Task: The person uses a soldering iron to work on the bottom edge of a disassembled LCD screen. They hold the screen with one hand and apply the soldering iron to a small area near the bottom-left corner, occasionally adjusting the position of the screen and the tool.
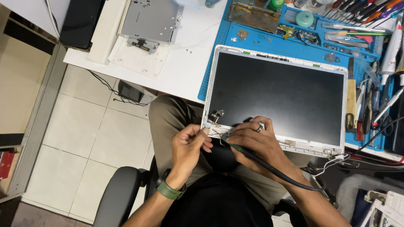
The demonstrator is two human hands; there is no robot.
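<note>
Soldering iron [235, 147] between right hand [256, 145] fingers, beside laptop screen [277, 94] hinge.

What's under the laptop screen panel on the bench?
The screen panel lies mostly on a blue work mat, and its near edge overhangs the person's lap. Whatever sits on the mat directly beneath it is covered.

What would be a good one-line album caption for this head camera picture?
Seated at a workbench, the right hand holds a corded tool to a laptop screen panel while the left hand steadies its corner.
</note>
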